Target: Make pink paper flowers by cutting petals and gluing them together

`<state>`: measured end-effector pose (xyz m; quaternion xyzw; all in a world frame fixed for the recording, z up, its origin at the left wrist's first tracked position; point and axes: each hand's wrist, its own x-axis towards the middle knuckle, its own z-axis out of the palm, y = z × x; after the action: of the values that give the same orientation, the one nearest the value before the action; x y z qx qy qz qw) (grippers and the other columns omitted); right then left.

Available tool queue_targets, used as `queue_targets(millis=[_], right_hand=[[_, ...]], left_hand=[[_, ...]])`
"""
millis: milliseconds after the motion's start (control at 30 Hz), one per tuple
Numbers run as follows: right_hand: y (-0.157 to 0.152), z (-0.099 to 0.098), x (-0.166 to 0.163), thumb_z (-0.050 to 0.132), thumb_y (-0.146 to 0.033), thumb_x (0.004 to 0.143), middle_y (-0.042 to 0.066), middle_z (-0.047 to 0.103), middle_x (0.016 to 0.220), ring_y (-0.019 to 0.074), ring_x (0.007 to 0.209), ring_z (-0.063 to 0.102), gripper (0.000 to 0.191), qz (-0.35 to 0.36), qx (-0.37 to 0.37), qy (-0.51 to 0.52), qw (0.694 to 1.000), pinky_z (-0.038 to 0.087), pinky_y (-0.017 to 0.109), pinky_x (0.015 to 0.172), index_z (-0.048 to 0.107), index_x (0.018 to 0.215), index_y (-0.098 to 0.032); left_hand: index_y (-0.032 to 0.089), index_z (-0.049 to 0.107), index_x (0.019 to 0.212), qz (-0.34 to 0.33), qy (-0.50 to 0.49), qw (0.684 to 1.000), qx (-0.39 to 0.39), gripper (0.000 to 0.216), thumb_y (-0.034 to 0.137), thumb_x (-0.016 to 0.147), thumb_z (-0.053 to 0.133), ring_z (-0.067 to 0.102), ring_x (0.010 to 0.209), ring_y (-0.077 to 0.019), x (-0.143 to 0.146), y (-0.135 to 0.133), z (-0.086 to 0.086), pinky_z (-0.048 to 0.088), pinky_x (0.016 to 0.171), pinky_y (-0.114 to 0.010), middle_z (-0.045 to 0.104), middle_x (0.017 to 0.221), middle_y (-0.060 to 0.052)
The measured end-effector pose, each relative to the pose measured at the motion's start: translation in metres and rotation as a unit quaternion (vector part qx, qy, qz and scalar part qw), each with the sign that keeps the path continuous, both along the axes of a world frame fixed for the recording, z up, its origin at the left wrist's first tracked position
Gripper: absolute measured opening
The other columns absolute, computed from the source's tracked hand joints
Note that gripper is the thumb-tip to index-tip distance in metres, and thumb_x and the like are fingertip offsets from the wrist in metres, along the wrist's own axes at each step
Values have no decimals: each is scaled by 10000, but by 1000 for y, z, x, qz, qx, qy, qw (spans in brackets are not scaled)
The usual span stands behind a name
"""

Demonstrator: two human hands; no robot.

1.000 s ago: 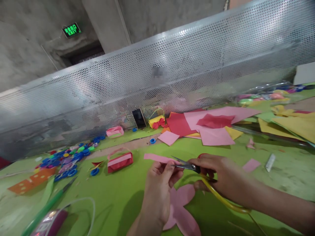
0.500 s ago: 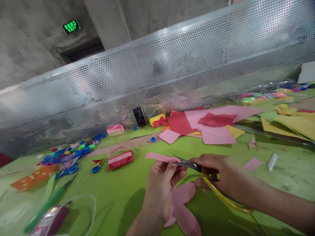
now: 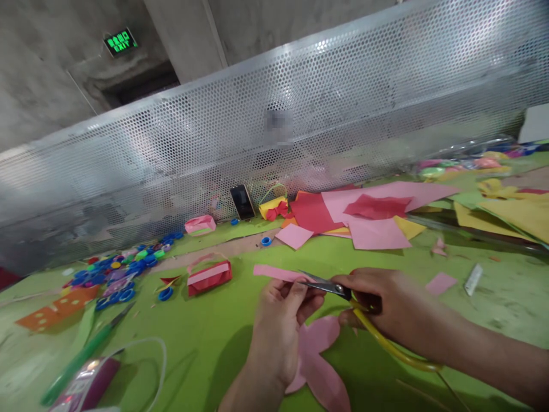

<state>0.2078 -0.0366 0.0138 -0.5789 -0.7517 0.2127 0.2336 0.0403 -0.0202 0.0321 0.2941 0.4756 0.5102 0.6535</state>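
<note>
Between its thumb and fingers, my left hand [image 3: 278, 326] pinches a narrow pink paper strip [image 3: 274, 272]. My right hand [image 3: 381, 294] grips yellow-handled scissors [image 3: 338, 290], whose blades lie slightly apart at the strip's right end, close to my left fingertips. A pink paper cutout with rounded petal-like lobes [image 3: 323, 372] lies on the green table under my hands, partly hidden by my left hand and wrist. To the left of my hands stands a small red paper handbag [image 3: 210, 278] with a pink band and a looped handle.
Coloured paper sheets [image 3: 317, 213] lie at the back, near a phone [image 3: 242, 201] propped against the perforated metal screen [image 3: 193, 137]. A heap of small coloured plastic pieces [image 3: 124, 269], a green-handled tool [image 3: 81, 366] and a purple device with a white cord [image 3: 90, 386] occupy the left.
Both hands keep nearly the same place, with the scissors still at the strip. The whole view has shifted very slightly.
</note>
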Motion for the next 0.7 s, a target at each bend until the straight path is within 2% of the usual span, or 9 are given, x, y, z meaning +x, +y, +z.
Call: queue_targets(millis=[267,467,700], right_hand=[[1,0,2,686,-379,776,-23,541,594,148,545,487,165,-1,22,-36,999,284,239,497,720,865,-243],[2,2,3,673,-441,781,-10,566,617,164,559,518,228,-10,19,-51,998,300,250,505,726,872,-239],[2,2,3,660,-417,791,-7,574,602,164,539,515,213,-3,22,-57,998,291,249,491,735,897,-248]], left_hand=[[99,651,735,-9,-6,1000,0,193,-4,857,542,686,627,-103,0,-1,2,578,636,-190,720,714,-54],[97,666,731,-7,-10,1000,8,192,-9,847,554,693,639,-110,0,-2,2,578,631,-188,729,720,-55],[99,681,737,-14,-23,1000,14,179,1,838,571,694,643,-111,-1,0,-1,580,636,-188,731,730,-52]])
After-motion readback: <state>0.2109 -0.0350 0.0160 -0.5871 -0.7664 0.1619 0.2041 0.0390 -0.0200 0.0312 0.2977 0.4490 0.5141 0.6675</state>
